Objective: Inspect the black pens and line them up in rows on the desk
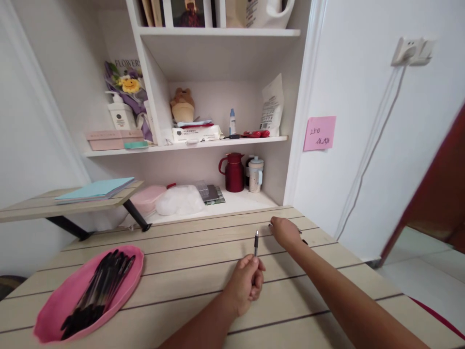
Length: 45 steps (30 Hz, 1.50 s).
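Near the middle of the table, my left hand is closed around a pen. The pen stands upright, its silver tip pointing up and its dark grip section above my thumb. Farther back and to the right, my right hand is low over the table with its fingers curled closed. A small dark end shows at its fingertips, but I cannot make out what it is. Just beyond that hand, a small black piece lies on the table, partly hidden by the wrist.
At the left, a pink tray holds several black pens. Behind it stands a raised wooden stand with blue paper on top. White shelves bound the table's far side, with a red jug on the lowest level.
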Motion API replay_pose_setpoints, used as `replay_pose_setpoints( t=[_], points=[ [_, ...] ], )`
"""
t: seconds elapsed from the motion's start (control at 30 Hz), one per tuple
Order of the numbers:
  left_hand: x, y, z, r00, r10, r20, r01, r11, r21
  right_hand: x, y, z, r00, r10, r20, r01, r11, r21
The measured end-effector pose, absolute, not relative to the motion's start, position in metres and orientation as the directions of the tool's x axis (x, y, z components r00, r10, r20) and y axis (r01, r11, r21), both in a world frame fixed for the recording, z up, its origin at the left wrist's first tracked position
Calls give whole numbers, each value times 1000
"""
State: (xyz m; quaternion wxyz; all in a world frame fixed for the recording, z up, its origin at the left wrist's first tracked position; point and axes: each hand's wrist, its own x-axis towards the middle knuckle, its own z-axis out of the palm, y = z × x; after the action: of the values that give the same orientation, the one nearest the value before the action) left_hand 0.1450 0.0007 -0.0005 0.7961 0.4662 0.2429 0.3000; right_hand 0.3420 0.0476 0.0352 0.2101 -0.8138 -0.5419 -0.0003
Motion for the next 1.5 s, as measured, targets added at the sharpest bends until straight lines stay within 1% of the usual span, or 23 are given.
replay_pose_setpoints(
  t=[0.1,0.2,0.3,0.33,0.37,0.4,0.43,0.47,0.5,0.53,0.57,0.6,0.63,0.7,0.8,0.9,1.03,1.3,1.5],
  points=[
    [145,1,-2,708,699,-106,-260,397,880,327,57,25,407,889,208,893,-340,-296],
    [145,1,-2,707,701,-96,-268,392,880,321,55,22,403,895,188,888,-333,-318],
    [145,1,-3,708,700,-90,-255,373,892,321,42,24,363,918,162,881,-281,-381],
    [145,0,-3,710,699,-89,-247,365,898,322,36,26,345,926,153,870,-255,-422],
    [145,0,-3,712,697,-87,-236,354,905,322,29,28,335,930,149,832,-218,-510],
    [145,0,-2,715,694,-85,-222,341,914,322,21,31,334,930,151,750,-165,-641],
    [145,-1,-2,719,690,-83,-205,324,924,321,13,33,343,926,159,611,-91,-786],
    [145,-2,-2,724,686,-77,-188,303,934,320,6,36,360,917,169,423,1,-906],
    [145,-3,-1,729,680,-71,-171,281,944,318,-1,40,385,905,179,221,98,-970],
    [145,-4,-1,735,675,-64,-155,260,953,316,-7,43,412,892,187,54,181,-982],
    [145,-5,0,741,669,-58,-141,240,961,314,-13,46,437,878,196,-44,238,-970],
    [145,-6,0,744,666,-52,-129,221,967,311,-17,50,455,866,205,-95,276,-956],
    [145,-7,1,747,663,-48,-120,205,972,309,-20,53,467,857,216,-112,300,-947],
    [145,-8,2,748,662,-43,-102,179,979,304,-23,58,463,851,245,-90,321,-943],
    [145,-9,4,748,662,-43,-87,162,983,301,-25,61,429,859,278,-14,314,-949],
    [145,-10,5,743,667,-46,-88,166,982,301,-26,61,420,863,280,26,297,-955],
    [146,-10,5,739,672,-46,-94,170,981,301,-30,60,371,892,258,39,263,-964],
    [145,-11,6,745,667,-19,-110,150,983,294,-34,58,186,963,195,75,184,-980],
    [144,-10,6,740,671,-35,-115,177,978,294,-35,57,151,976,158,82,147,-986]
  ],
)
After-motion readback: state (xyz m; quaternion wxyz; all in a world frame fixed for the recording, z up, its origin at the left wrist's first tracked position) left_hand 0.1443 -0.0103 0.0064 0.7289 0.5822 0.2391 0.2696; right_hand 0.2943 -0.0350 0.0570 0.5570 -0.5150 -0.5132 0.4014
